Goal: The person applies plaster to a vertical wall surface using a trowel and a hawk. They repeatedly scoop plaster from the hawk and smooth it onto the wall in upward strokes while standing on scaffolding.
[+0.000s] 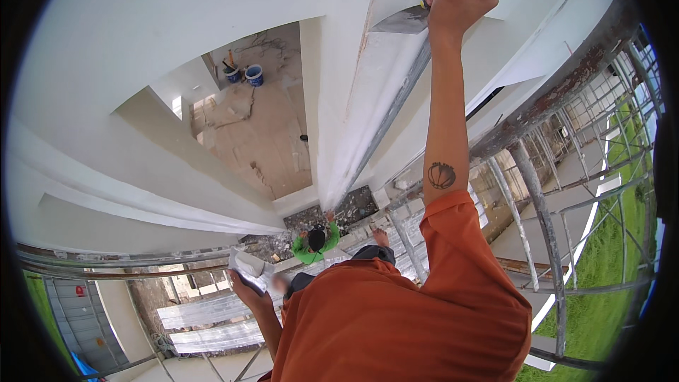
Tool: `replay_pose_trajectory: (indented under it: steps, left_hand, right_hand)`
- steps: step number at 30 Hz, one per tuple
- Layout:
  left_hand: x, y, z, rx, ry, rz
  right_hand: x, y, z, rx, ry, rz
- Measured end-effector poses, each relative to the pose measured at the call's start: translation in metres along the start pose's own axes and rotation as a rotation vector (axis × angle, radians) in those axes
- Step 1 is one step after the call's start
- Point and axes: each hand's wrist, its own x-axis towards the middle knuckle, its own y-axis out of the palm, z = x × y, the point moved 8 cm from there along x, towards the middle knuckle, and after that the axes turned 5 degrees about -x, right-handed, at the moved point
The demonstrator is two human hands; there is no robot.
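Raised high at the upper right, my right hand point(460, 3) is closed round the black handle of a putty knife point(404, 22). Its wide metal blade lies against the white wall column point(353, 110), beside a long grey straight strip point(392, 117) that runs down the column's edge. Low on the left, my left hand point(251, 298) grips a flat, pale board point(251, 267) that appears to carry white putty. The lower side of that board is partly hidden by my fingers.
Far below, a person in a green top point(311, 246) and dark hat works at the column's foot. Scaffold poles point(541, 212) stand on the right, with metal planks point(219, 311) underneath. Through an opening, blue-and-white buckets point(254, 75) stand on a dusty floor point(247, 134).
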Motion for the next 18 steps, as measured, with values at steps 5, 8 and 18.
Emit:
replay_pose_trajectory:
  steps: [5,8,18]
  left_hand:
    - [0.004,-0.006,0.003,0.014,-0.018,0.072]
    - [0.003,-0.018,0.004,0.011,0.000,0.054]
    - [-0.008,-0.022,0.009,-0.005,-0.003,0.020]
  right_hand:
    - [0.031,-0.009,0.041,0.191,-0.038,0.068]
    - [0.012,0.000,0.016,0.131,0.047,0.035]
    - [0.015,-0.007,0.036,0.157,-0.068,0.036]
